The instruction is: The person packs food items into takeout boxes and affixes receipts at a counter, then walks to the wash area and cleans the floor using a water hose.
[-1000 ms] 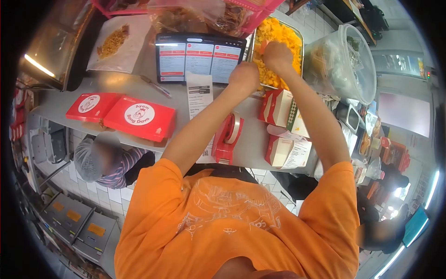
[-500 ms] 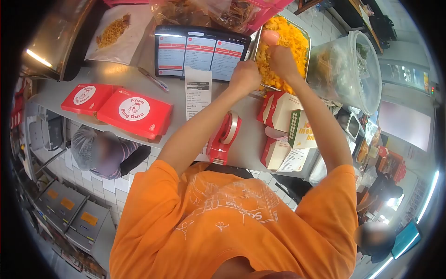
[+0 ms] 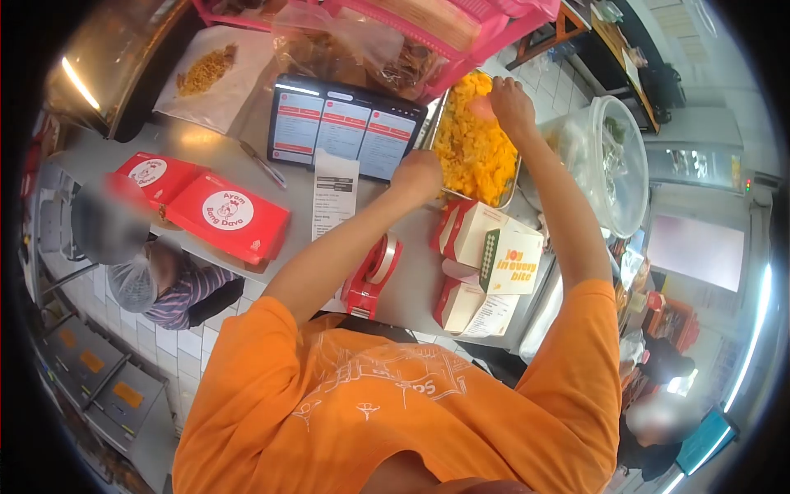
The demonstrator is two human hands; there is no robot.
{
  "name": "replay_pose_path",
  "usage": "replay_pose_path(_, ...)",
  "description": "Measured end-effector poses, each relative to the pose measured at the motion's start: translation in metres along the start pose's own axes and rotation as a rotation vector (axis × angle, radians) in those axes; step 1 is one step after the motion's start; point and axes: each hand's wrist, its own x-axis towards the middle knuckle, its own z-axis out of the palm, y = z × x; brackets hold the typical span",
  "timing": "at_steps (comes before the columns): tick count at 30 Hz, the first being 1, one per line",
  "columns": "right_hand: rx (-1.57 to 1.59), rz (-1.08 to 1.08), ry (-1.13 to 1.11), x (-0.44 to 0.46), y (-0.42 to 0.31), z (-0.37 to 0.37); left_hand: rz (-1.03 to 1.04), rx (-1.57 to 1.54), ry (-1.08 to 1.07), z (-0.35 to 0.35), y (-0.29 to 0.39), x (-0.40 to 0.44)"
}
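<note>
My left hand (image 3: 418,174) is closed at the near left corner of a metal tray (image 3: 517,185), beside the right end of a tablet (image 3: 346,123). Its fingertips are hidden, so what it grips does not show. The tray is heaped with crumbled yellow food (image 3: 477,156). A pinkish-orange rounded thing (image 3: 481,107) rests on the food, probably part of a scoop. Over the tray's far right side, my right hand (image 3: 513,105) has its fingers curled together. Whether they hold the rim or something small cannot be made out.
Cream-and-red cartons (image 3: 494,247), a red tape dispenser (image 3: 372,276) and a receipt (image 3: 335,198) lie nearer me. Red boxes (image 3: 230,216) stand left. A pink basket (image 3: 494,33) is behind the tray; a clear tub (image 3: 617,165) stands right. A co-worker (image 3: 177,284) is at lower left.
My right hand has moved from over the yellow food to the tray's far right side. My left hand stays closed by the near corner. The whole view has shifted slightly.
</note>
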Motion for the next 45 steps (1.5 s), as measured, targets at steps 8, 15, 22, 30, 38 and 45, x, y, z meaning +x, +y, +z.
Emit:
replay_pose_path(8, -0.364, -0.099, -0.432, -0.019, -0.014, -0.051, 0.008, 0.07, 0.248, 0.005, 0.012, -0.014)
replay_pose_path(15, -0.159, -0.119, -0.253, -0.024, -0.031, -0.027, 0.027, 0.035, 0.307, 0.009, 0.011, -0.016)
replay_pose_path(22, 0.35, -0.215, -0.516, -0.038, -0.07, -0.051, -0.019, -0.138, 0.319, 0.01, 0.008, -0.007)
replay_pose_path(30, 0.731, -0.296, -0.672, -0.078, -0.038, -0.062, 0.021, -0.18, 0.27, -0.008, 0.013, -0.024)
replay_pose_path(38, 1.617, 0.649, -0.609, -0.095, -0.006, -0.063, 0.101, -0.321, 0.024, -0.147, -0.018, -0.199)
replay_pose_path(45, 1.861, 0.678, -0.297, -0.128, -0.03, -0.131, 0.132, 0.346, 0.294, -0.214, -0.15, -0.285)
